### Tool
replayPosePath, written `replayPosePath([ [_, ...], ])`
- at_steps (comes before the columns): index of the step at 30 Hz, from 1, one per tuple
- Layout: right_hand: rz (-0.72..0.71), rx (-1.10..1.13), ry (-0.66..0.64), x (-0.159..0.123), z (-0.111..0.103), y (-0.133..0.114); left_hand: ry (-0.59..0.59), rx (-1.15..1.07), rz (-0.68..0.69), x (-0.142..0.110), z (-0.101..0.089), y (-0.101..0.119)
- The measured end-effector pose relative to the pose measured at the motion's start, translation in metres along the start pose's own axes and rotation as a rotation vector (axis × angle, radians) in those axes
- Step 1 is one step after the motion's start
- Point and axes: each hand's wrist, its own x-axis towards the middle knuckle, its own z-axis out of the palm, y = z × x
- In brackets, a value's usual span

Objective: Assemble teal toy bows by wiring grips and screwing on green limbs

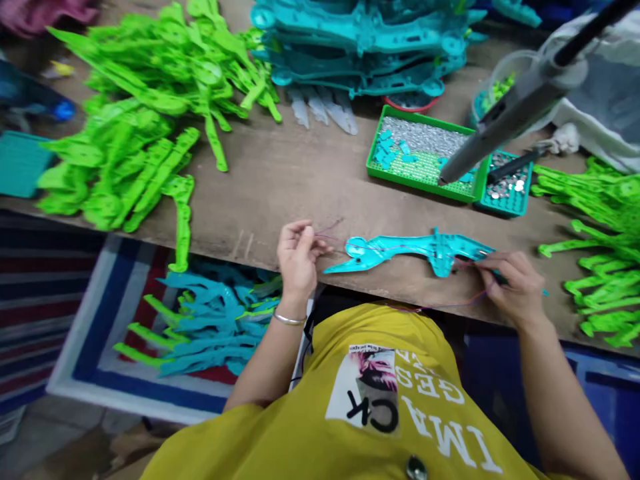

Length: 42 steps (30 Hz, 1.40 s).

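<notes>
A long teal plastic part [400,250], shaped like one half of a toy gun shell, lies near the table's front edge between my hands. My left hand [299,260] is closed in a pinch on thin red and blue wires [327,235] beside the part's left end. These wires run along the part toward the right. My right hand [515,283] is closed at the part's right end, fingertips pressed on it; whether a wire is also between them is hidden. A loose stretch of wire [450,305] hangs from near my right hand along the table edge.
Bright green plastic parts [145,100] are heaped at left, more [605,260] at right. Teal shells [360,47] are stacked behind. A green tray [420,185] holds small metal and teal pieces. A grey tool [510,107], apparently an electric screwdriver, hangs above it. Below left is a filled box [90,333].
</notes>
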Motion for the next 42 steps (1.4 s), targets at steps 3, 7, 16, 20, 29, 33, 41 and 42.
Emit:
replayPosePath([
  [3,-0.004,0.010,-0.162,0.001,-0.032,0.014,-0.106,0.052,0.013,-0.008,0.005,0.005],
  [7,-0.105,-0.030,-0.311,0.024,-0.066,-0.008,-0.179,0.058,0.066,-0.013,0.008,0.011],
  [16,-0.008,0.609,-0.391,0.085,0.061,-0.174,-0.333,-0.051,0.205,-0.029,0.030,0.008],
  [20,0.191,0.764,-0.292,0.089,0.093,-0.198,-0.441,0.149,0.277,-0.022,0.012,0.011],
  [29,0.129,0.497,-0.182,0.107,0.077,-0.145,0.494,1.423,0.108,0.091,-0.124,0.077],
  [33,0.093,0.426,-0.124,0.107,0.080,-0.136,0.390,1.468,0.023,0.107,-0.144,0.082],
  [41,0.139,0.265,0.014,0.105,0.061,-0.123,-0.198,1.396,0.223,0.066,-0.123,0.101],
  [42,0.124,0.265,0.025,0.105,0.063,-0.124,-0.308,1.336,0.341,0.057,-0.113,0.098],
])
